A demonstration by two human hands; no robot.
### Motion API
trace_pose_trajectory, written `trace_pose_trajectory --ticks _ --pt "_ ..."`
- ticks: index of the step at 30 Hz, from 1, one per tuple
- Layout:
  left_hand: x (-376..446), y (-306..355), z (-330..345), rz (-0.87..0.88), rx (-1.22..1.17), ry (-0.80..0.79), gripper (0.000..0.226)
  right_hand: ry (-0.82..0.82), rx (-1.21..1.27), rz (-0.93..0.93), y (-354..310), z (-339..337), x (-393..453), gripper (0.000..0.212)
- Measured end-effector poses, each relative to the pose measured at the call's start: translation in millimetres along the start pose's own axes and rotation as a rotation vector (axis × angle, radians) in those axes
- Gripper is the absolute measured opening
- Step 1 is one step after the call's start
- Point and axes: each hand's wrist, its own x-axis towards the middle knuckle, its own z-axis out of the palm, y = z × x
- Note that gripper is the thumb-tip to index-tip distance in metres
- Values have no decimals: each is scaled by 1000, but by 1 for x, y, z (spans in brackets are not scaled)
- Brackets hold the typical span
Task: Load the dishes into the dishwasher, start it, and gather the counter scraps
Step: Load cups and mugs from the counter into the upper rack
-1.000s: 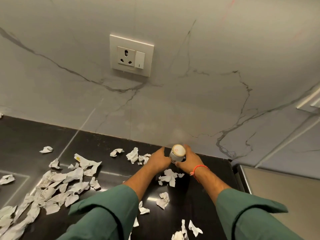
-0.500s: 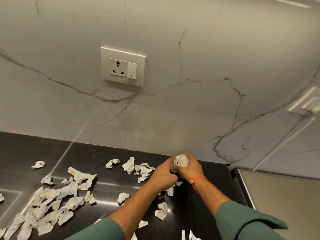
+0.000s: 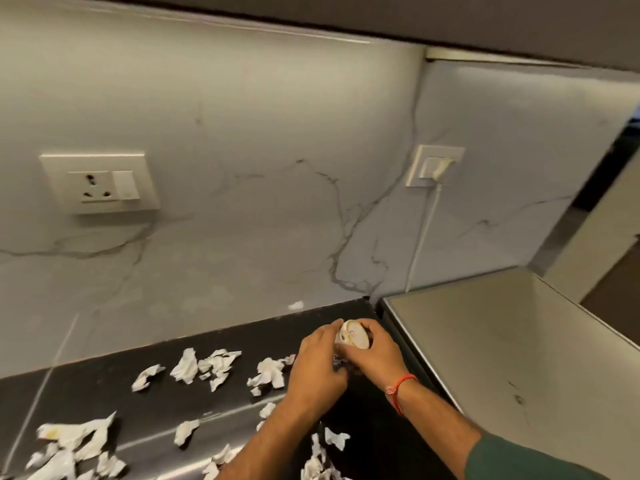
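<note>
A small white cup (image 3: 353,336) with faint orange print is held over the black counter (image 3: 104,386) near its back right corner. My right hand (image 3: 375,355) grips the cup from the right. My left hand (image 3: 320,367) has its fingers curled against the cup's left side. Several crumpled white paper scraps (image 3: 188,367) lie scattered on the counter to the left of my hands and in front of them.
A grey marble wall rises behind the counter with a socket plate (image 3: 100,183). A second socket (image 3: 434,166) at the right has a white plug and a cord running down. A steel appliance top (image 3: 502,348) adjoins the counter's right end.
The view has swung right and up, showing the second socket and the appliance top. Both hands stay on the cup, which now tilts with its opening turned toward the camera.
</note>
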Motion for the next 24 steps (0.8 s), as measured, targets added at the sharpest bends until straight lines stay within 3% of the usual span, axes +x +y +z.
trace_pose_trajectory --ticks 6,12,19,24 --pt "-5 61 40 164 21 -89 83 63 -2 -42 19 -78 -35 72" --pt "-19 126 93 196 -82 -225 53 172 4 -47 43 -163 -82 78" --pt "-65 196 187 155 -281 -348 60 274 76 -28 109 -263 -159 54" --pt "-102 225 246 137 -302 -403 63 278 72 38 149 -308 -206 53"
